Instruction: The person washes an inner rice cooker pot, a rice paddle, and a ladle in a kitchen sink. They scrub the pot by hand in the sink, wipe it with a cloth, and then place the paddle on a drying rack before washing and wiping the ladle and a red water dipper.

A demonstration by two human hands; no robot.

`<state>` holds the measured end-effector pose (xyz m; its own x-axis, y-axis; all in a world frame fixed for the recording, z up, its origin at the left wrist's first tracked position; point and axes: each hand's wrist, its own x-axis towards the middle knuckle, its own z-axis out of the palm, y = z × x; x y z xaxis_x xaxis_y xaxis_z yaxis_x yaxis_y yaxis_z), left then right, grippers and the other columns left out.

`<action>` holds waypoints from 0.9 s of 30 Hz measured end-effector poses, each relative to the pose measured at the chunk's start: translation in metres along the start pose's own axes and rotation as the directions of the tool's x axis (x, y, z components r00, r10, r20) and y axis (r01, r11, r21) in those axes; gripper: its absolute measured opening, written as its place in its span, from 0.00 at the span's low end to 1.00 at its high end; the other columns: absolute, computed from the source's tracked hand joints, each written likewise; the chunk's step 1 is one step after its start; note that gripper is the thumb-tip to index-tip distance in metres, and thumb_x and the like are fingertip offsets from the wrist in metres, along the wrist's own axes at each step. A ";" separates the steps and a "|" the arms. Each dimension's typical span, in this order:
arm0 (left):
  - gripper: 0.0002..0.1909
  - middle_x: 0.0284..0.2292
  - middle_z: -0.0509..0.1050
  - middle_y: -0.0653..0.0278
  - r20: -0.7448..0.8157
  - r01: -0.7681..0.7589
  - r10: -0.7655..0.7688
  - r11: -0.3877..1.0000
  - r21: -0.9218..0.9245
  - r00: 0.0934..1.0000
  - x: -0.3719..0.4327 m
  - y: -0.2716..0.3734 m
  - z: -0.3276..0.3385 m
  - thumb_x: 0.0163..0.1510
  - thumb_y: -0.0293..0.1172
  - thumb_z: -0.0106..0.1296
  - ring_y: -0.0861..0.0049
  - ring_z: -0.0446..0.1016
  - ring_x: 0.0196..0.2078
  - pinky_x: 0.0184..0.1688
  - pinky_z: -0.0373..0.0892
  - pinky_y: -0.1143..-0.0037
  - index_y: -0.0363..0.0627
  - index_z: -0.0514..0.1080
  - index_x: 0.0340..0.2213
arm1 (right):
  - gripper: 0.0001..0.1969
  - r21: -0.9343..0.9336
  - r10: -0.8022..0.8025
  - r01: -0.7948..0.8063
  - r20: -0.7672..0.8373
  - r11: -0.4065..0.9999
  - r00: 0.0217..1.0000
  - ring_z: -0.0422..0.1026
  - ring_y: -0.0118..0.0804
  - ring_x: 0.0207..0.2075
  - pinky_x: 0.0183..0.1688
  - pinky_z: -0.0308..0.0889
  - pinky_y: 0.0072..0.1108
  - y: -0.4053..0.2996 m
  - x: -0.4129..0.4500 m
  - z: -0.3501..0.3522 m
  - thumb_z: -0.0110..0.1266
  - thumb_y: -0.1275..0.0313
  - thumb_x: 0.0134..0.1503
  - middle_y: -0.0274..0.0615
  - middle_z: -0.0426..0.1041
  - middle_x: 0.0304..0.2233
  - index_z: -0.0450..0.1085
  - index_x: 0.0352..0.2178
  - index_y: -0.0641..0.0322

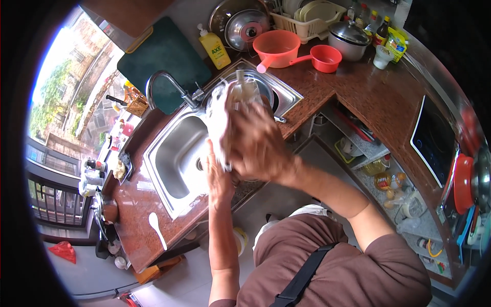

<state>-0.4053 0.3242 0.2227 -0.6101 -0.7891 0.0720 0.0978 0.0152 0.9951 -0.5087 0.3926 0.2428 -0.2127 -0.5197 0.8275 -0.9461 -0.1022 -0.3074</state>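
Both hands are together in front of my chest, over the sink edge. A white cloth (pixel 217 121), blurred by motion, is bunched between them. My left hand (pixel 220 178) grips it from below, with the thumb straight along its left side. My right hand (pixel 262 144) lies across the right side of the cloth, its fingers smeared by movement. Just above the right fingers shows a clear, glass-like thing (pixel 247 90); blur hides its shape and whether a hand holds it. Behind the left hand is the stainless steel sink basin (pixel 180 149).
The curved faucet (pixel 165 75) rises behind the basin, near a green cutting board (pixel 153 65) and a yellow detergent bottle (pixel 215 50). Red dippers (pixel 327 57) and a lidded pot (pixel 349 40) stand on the right counter. A white spoon (pixel 156 228) lies at left.
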 end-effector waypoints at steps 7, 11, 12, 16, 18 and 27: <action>0.21 0.30 0.69 0.63 -0.013 0.208 -0.213 0.965 -0.157 0.977 -0.002 -0.007 0.018 0.55 0.47 0.37 0.82 0.67 0.31 0.34 0.66 0.81 0.39 0.65 0.35 | 0.15 0.187 0.110 -0.208 0.431 0.960 0.895 0.66 0.47 0.38 0.42 0.62 0.32 0.084 0.018 0.015 0.44 0.60 0.46 0.47 0.69 0.31 0.68 0.28 0.60; 0.25 0.39 0.67 0.61 -0.017 0.299 -0.314 0.917 -0.265 0.949 0.008 -0.019 0.016 0.55 0.49 0.35 0.76 0.67 0.39 0.42 0.63 0.78 0.38 0.63 0.42 | 0.15 -0.028 0.296 -0.340 0.562 0.940 0.772 0.68 0.46 0.37 0.39 0.63 0.33 0.069 0.009 0.014 0.46 0.60 0.46 0.47 0.70 0.31 0.69 0.27 0.61; 0.23 0.41 0.66 0.61 -0.010 0.291 -0.311 0.899 -0.329 0.950 0.016 -0.030 0.015 0.55 0.47 0.37 0.75 0.66 0.43 0.45 0.63 0.76 0.39 0.62 0.43 | 0.16 -0.117 0.216 -0.181 0.493 0.976 0.843 0.67 0.46 0.39 0.42 0.61 0.34 0.067 -0.003 0.019 0.46 0.59 0.45 0.47 0.70 0.33 0.70 0.27 0.61; 0.24 0.44 0.65 0.60 0.145 0.144 -0.085 0.876 -0.461 0.986 0.022 -0.040 0.009 0.52 0.41 0.44 0.73 0.64 0.46 0.48 0.62 0.74 0.40 0.59 0.47 | 0.14 -0.150 -0.024 0.055 0.197 0.987 0.980 0.59 0.52 0.46 0.52 0.46 0.43 0.029 -0.035 0.032 0.47 0.63 0.44 0.50 0.67 0.36 0.69 0.29 0.61; 0.25 0.44 0.65 0.58 0.205 0.078 0.045 0.829 -0.554 0.978 0.021 -0.037 0.004 0.49 0.38 0.49 0.71 0.64 0.46 0.48 0.62 0.74 0.40 0.59 0.47 | 0.14 -0.092 -0.056 0.076 0.204 0.993 0.977 0.59 0.53 0.47 0.52 0.44 0.46 0.015 -0.031 0.023 0.46 0.65 0.44 0.50 0.66 0.37 0.69 0.30 0.64; 0.21 0.36 0.71 0.61 0.396 0.538 -0.366 0.620 -0.571 0.842 0.066 -0.067 -0.093 0.53 0.45 0.42 0.70 0.70 0.38 0.42 0.66 0.71 0.41 0.65 0.41 | 0.14 -0.054 -0.355 0.377 0.235 0.925 0.905 0.54 0.31 0.53 0.57 0.44 0.38 -0.005 -0.092 0.016 0.46 0.69 0.45 0.31 0.65 0.43 0.70 0.35 0.56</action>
<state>-0.3790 0.2141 0.1546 -0.8608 -0.4273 -0.2763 0.1818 -0.7654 0.6173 -0.4803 0.4269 0.1605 0.2007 -0.6332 0.7475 -0.9682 -0.2446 0.0528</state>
